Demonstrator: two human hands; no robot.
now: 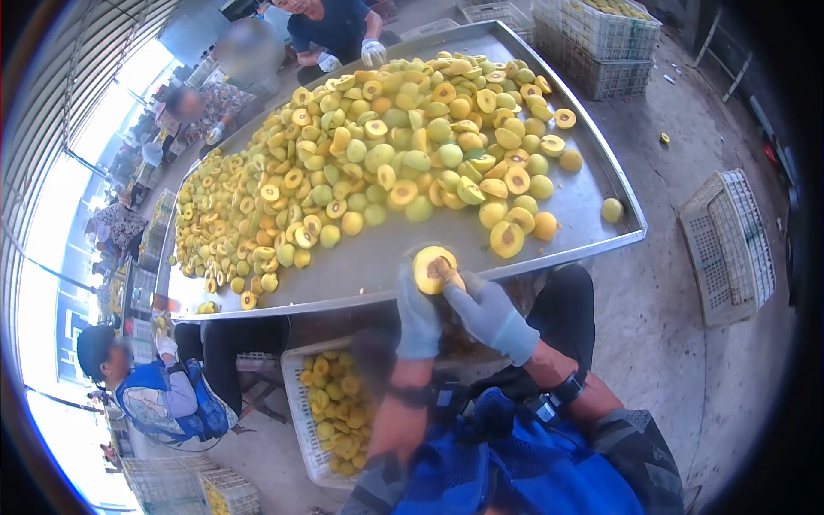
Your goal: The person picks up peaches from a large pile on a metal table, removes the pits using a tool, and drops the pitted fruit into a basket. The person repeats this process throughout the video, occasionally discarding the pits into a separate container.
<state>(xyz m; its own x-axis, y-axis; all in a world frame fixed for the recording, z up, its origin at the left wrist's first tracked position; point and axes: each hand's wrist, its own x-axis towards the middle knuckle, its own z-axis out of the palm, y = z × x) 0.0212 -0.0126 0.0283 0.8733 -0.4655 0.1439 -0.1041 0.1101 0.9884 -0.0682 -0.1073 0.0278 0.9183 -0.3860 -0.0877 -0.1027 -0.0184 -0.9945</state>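
Observation:
My left hand [418, 319], in a grey-blue glove, holds a yellow peach half [432, 269] cut side up, just below the near edge of the steel table [378, 257]. My right hand [489, 313], also gloved, presses on the pit area of that half from the right; whether it holds a small tool I cannot tell. A large heap of halved and whole yellow-green peaches [378, 163] covers the table beyond my hands.
A white crate of peach halves [330, 412] stands on the floor under my arms. Other workers sit at the far end [335, 30] and lower left [159, 390]. An empty crate [730, 245] lies at right; stacked crates [592, 39] stand behind.

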